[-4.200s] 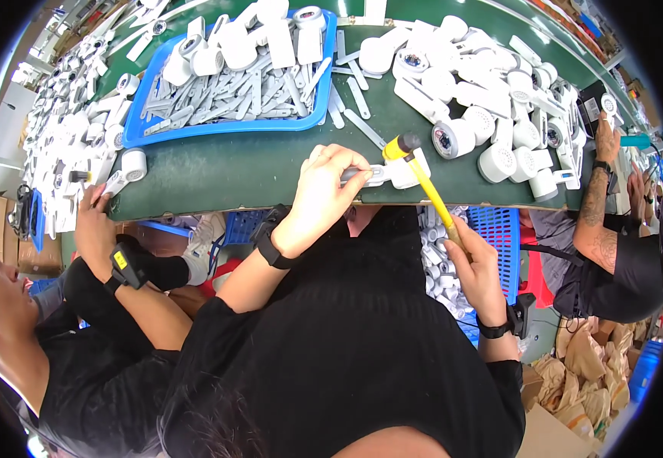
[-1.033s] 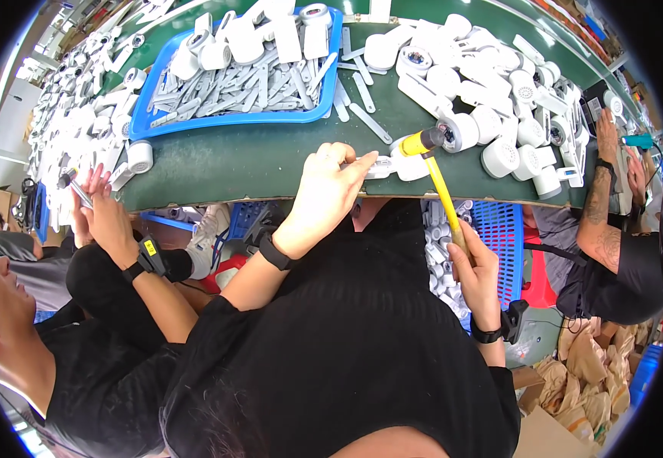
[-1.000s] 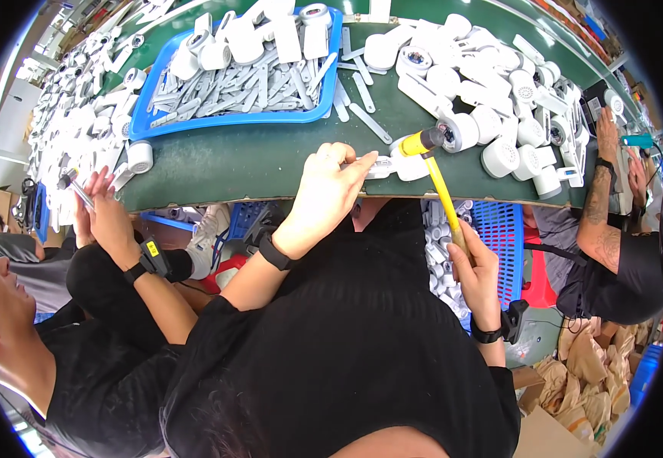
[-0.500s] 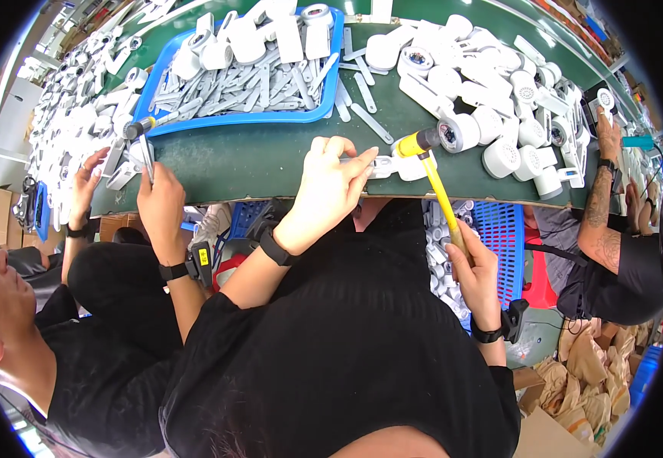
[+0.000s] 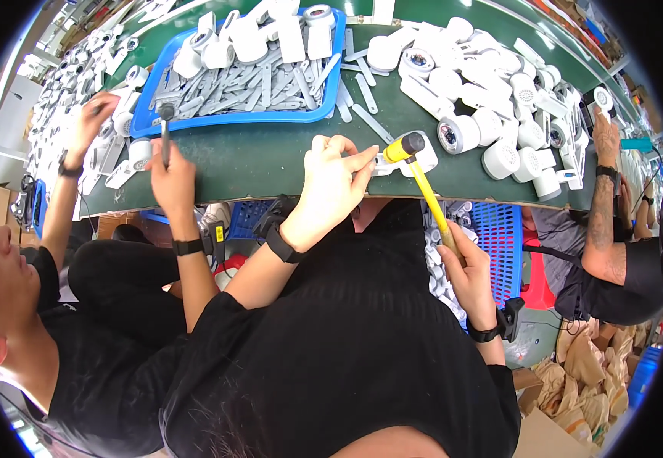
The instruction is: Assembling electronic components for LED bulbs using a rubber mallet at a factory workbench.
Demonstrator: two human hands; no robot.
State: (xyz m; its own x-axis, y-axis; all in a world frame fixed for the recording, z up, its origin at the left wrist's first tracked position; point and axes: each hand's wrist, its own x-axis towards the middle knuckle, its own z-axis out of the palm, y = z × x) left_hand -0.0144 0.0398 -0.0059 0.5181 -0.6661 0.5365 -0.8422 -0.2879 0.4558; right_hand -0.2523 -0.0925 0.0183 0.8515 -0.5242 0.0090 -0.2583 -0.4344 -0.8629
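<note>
My right hand (image 5: 469, 271) is wrapped round the lower handle of a mallet (image 5: 430, 197) with a yellow shaft and a yellow-and-black head. The mallet head is over a white plastic part (image 5: 424, 163) that lies on the green table near its front edge, covering its middle; I cannot tell whether they touch. From the left, my left hand (image 5: 330, 187) pinches the near end of that part between thumb and fingers. Loose grey flat strips (image 5: 371, 120) lie just beyond it on the table.
A blue tray (image 5: 232, 118) full of grey strips, with white parts on top, stands at the back left. White round-headed parts (image 5: 503, 156) are heaped on the right. A co-worker's hand (image 5: 171, 179) on the left holds a hammer. A blue basket (image 5: 499, 244) stands below the table edge.
The mallet head has shifted left along the white part, and my right hand moved slightly left and down. My left hand has hardly moved. The left co-worker's hands have shifted.
</note>
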